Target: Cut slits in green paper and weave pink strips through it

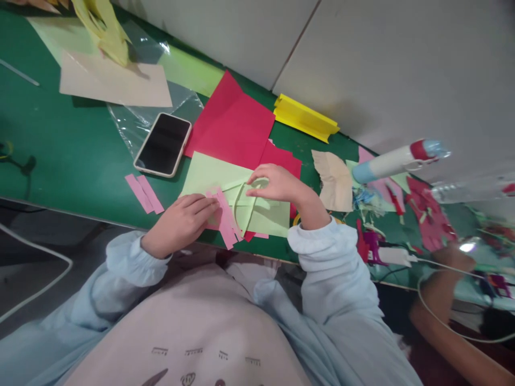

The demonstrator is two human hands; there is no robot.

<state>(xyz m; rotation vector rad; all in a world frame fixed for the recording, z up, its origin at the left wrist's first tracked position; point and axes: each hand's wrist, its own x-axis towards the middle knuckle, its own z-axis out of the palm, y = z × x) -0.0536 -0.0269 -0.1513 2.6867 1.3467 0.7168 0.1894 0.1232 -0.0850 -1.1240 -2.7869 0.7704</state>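
Note:
Light green paper [269,217] lies at the table's front edge. On it rest pink strips [228,225], and my left hand [187,220] lies over their left end, fingers together and pressing down. My right hand [273,185] is above the green paper with thumb and index finger curved apart. A thin curved green strip [241,212] stands just below its fingertips; whether they touch it is hard to tell. Red sheets [233,123] lie behind the green paper. Two more pink strips [144,194] sit left of my left hand.
A phone [164,143] lies at the left on clear plastic. Behind are a beige sheet [116,83] and a yellow folded piece [306,118]. To the right are crumpled beige paper [332,179], a bottle [386,163], a white cable and another person's arm [438,295].

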